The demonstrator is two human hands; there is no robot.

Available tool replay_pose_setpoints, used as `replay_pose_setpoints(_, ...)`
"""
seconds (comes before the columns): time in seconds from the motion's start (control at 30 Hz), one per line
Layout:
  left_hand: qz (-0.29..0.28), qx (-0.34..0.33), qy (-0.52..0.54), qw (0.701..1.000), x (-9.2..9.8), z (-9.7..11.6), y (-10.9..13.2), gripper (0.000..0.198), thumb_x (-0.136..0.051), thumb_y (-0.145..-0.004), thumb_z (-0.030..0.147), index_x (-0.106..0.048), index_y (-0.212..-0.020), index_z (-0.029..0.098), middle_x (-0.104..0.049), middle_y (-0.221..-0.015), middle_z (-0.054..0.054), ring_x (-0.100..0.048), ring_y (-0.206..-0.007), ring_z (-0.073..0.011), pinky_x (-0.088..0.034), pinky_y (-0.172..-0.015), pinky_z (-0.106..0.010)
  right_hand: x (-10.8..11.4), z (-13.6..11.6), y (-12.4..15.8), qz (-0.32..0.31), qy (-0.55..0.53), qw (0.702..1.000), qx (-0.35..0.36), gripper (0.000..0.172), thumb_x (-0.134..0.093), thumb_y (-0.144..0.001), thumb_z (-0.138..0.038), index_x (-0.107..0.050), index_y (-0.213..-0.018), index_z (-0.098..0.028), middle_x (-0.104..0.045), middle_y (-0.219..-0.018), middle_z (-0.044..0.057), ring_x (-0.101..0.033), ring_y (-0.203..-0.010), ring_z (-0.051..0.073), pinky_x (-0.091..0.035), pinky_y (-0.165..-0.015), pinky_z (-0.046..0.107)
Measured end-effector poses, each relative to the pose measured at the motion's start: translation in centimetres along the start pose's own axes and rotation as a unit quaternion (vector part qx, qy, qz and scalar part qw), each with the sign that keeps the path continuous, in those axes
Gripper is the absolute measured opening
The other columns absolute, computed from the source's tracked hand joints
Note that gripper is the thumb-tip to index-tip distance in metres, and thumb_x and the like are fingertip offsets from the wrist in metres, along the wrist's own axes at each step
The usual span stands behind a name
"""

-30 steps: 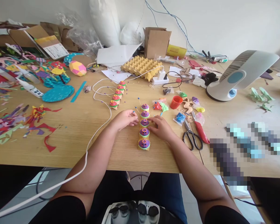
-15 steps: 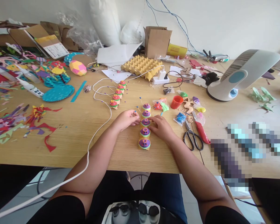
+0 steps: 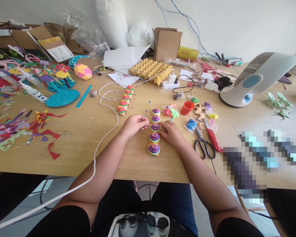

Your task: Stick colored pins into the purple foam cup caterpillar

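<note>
A strip of egg-carton cups (image 3: 154,149), decorated with purple and green clay, dark eyes and orange rings, runs away from me on the table. My left hand (image 3: 135,126) is at its left side, thumb and fingers pinched on a thin stick with a blue ball tip (image 3: 144,117). The stick's lower end is hidden by the fingers. On the other side, my right hand (image 3: 172,133) rests with bent, parted fingers against the middle cup. Similar blue-tipped sticks (image 3: 150,103) stand out from the far cups.
A second strip, red and green (image 3: 123,103), lies to the left beside a white cable (image 3: 106,134). Scissors (image 3: 203,144), a red-handled knife (image 3: 214,140), a red cup (image 3: 187,108) and bagged clay (image 3: 191,124) lie right. A white fan (image 3: 251,80) stands behind them.
The purple strip has shifted slightly away from me, with my right hand still against it. My left hand keeps its pinch on the stick and has barely moved.
</note>
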State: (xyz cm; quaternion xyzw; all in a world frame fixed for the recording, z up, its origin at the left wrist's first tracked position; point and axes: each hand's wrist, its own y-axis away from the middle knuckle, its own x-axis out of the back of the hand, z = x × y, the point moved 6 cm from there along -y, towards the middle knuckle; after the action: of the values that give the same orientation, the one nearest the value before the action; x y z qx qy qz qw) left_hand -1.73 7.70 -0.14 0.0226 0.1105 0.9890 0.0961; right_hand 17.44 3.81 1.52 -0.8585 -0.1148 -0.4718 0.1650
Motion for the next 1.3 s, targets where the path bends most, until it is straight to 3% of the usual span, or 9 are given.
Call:
replay_pose_setpoints(0.63,0.007,-0.011,-0.033,0.999,-0.13,-0.01,0.12,0.029,-0.079,-0.069,0.038,-0.064,-0.080,0.016,-0.075,-0.080,-0.006,-0.070,-0.075,-0.0164,-0.053,-0.070,-0.028,-0.38,0.40,-0.26,0.012,-0.003,1.000,0.007,0.037,-0.066,-0.093,-0.033,-0.064,-0.129,-0.024,-0.066,-0.110,0.009,-0.060,-0.102,0.022,-0.045,-0.090,0.034)
replay_pose_setpoints(1.3,0.020,-0.073,-0.107,0.991,-0.19,-0.09,0.04,0.020,-0.071,-0.073,0.037,-0.068,-0.078,0.017,-0.076,-0.082,-0.006,-0.070,-0.077,-0.0177,-0.053,-0.072,-0.026,-0.26,0.17,-0.36,0.007,-0.012,1.000,-0.004,0.037,-0.067,-0.091,-0.029,-0.066,-0.127,-0.023,-0.066,-0.102,0.008,-0.060,-0.095,0.022,-0.045,-0.086,0.034)
